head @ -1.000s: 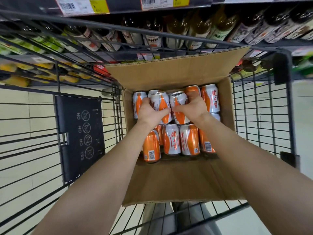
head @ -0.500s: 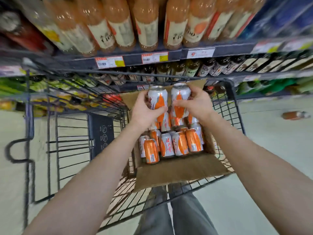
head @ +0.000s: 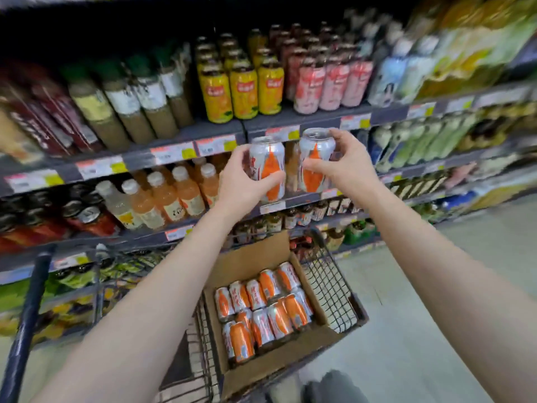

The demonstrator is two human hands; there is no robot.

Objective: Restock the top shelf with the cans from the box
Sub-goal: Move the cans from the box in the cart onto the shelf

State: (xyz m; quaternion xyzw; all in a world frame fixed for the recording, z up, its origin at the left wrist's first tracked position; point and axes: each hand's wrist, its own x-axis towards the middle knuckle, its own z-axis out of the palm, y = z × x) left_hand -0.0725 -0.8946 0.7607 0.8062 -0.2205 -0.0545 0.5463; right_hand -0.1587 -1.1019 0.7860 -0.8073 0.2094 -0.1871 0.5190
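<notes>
My left hand point(head: 242, 181) grips a silver-and-orange can point(head: 268, 167), held upright in front of the shelves. My right hand point(head: 341, 162) grips a second can point(head: 315, 158) of the same kind beside it. Both cans are raised well above the cardboard box point(head: 255, 258), which sits open in the wire cart point(head: 331, 286) below. Several more orange cans point(head: 261, 306) lie inside the box. The uppermost part of the shelving is dark and blurred.
Shelves ahead hold rows of bottles: yellow juice bottles point(head: 242, 88), pink bottles point(head: 334, 80), orange drink bottles point(head: 180, 190). Price tags point(head: 173, 152) line the shelf edges. The cart's dark handle point(head: 26, 315) stands at the left. Grey floor lies to the right.
Both hands have lifted a can each out of the box and raised them up in front of the shelves. The view has tilted upward, showing higher shelves.
</notes>
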